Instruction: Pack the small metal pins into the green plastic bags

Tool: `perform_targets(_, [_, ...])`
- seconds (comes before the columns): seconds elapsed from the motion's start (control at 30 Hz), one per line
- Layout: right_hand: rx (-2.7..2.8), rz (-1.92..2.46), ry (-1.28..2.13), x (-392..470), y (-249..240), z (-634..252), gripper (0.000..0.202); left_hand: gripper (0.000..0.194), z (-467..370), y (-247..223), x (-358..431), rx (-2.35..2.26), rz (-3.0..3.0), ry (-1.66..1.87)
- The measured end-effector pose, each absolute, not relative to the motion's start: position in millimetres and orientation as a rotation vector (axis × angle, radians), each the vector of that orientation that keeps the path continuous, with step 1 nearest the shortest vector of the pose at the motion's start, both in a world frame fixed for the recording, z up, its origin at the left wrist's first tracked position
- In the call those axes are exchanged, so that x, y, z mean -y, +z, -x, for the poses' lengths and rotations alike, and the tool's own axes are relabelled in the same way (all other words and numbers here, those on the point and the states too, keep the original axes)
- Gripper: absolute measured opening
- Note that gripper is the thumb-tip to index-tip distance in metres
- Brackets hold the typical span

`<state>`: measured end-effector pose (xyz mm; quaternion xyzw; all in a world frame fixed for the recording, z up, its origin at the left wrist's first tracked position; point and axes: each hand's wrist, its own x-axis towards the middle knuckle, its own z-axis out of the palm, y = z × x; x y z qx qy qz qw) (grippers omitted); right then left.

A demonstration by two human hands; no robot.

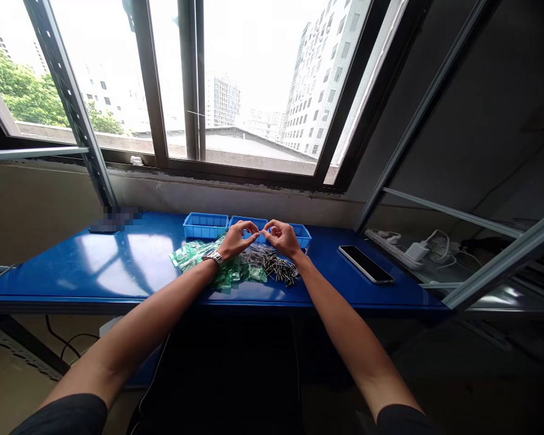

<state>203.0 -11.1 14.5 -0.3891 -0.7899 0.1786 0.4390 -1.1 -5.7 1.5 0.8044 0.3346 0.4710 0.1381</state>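
Note:
My left hand [236,239], with a metal watch [214,257] at its wrist, is closed in a pinch between thumb and forefinger. Facing it, my right hand [281,237] pinches too, and the fingertips of both nearly meet above the table. Whatever lies between them is too small to make out. Below my left hand spreads a pile of green plastic packets [230,275]. Small dark, pin-like metal pieces [281,270] are heaped under my right wrist. Clear packets [252,254] lie between the two piles.
Behind my hands stand a blue bin [205,226] on the left, a middle bin [249,221] and a right bin [303,234]. A phone [366,264] lies on the blue table [131,260] to the right. A white charger [417,251] sits beyond it, by metal shelf posts.

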Motion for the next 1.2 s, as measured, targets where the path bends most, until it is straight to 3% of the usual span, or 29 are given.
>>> perform_targets(1.2, [2.061,0.924,0.449,8.1,13.2,-205.8,0.024,0.021,1.0,1.4,4.0,-0.969,-2.300,1.430])
